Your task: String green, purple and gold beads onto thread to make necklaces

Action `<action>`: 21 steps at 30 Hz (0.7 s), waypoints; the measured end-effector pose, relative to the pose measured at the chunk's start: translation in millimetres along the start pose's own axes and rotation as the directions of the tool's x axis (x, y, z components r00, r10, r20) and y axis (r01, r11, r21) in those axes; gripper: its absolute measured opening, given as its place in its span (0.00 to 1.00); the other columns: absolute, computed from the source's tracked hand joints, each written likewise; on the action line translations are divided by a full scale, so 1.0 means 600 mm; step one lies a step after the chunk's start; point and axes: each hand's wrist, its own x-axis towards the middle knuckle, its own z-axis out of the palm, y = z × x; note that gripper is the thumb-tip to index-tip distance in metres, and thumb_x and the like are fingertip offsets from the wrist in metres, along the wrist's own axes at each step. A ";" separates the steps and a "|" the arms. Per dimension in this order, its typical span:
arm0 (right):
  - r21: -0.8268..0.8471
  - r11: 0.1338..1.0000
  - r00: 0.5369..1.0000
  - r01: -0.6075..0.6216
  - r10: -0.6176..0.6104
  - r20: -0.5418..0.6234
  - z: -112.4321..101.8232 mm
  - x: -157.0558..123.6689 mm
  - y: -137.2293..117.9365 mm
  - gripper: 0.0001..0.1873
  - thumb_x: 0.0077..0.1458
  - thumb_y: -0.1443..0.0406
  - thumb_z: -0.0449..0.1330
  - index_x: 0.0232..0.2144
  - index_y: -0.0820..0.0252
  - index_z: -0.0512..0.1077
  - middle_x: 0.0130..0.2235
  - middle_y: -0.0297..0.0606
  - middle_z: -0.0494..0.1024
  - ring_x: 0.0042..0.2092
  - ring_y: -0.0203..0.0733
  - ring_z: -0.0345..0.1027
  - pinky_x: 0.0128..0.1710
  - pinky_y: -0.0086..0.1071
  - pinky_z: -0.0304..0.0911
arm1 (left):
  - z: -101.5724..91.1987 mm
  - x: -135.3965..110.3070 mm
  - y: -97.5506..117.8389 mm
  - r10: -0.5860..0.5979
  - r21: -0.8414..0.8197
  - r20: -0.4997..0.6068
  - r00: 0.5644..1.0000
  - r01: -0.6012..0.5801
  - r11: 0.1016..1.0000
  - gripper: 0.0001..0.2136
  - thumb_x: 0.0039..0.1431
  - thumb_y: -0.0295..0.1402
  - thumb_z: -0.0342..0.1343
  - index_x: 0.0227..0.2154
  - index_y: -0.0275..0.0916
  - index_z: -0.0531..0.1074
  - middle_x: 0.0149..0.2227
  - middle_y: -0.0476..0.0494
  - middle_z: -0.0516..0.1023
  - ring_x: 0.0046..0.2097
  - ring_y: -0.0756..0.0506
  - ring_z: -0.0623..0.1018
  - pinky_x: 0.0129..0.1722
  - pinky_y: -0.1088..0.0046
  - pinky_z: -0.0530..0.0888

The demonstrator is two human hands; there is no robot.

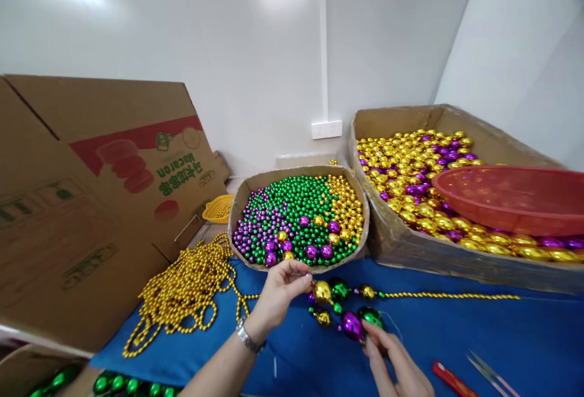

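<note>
My left hand (pixel 279 293) pinches one end of a string of large beads (pixel 340 309), next to a gold ball (pixel 322 291). My right hand (pixel 396 363) holds the other end, fingers closed beside a purple ball (pixel 352 324) and a green ball (pixel 370 316). The string runs on to the right as a thin gold bead chain (pixel 451 295) lying on the blue cloth (pixel 479 336). Just beyond my hands stands a round cardboard tray (pixel 237 214) of small green, purple and gold beads.
A heap of gold bead chains (pixel 187 290) lies at left by a big cardboard box (pixel 91 202). At right, a carton (pixel 410 248) of gold and purple balls holds a red basket (pixel 511 199). Scissors (pixel 490 372) and a red tool (pixel 451 379) lie near right.
</note>
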 end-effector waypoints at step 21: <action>-0.058 0.994 0.922 0.093 -0.064 0.383 -0.044 0.065 -0.092 0.16 0.61 0.58 0.48 0.42 0.56 0.73 0.33 0.37 0.78 0.31 0.40 0.73 0.34 0.30 0.68 | 0.103 -0.024 0.096 0.438 0.250 0.243 0.866 -0.492 0.834 0.04 0.57 0.31 0.55 0.29 0.37 0.73 0.36 0.42 0.77 0.41 0.44 0.75 0.41 0.71 0.70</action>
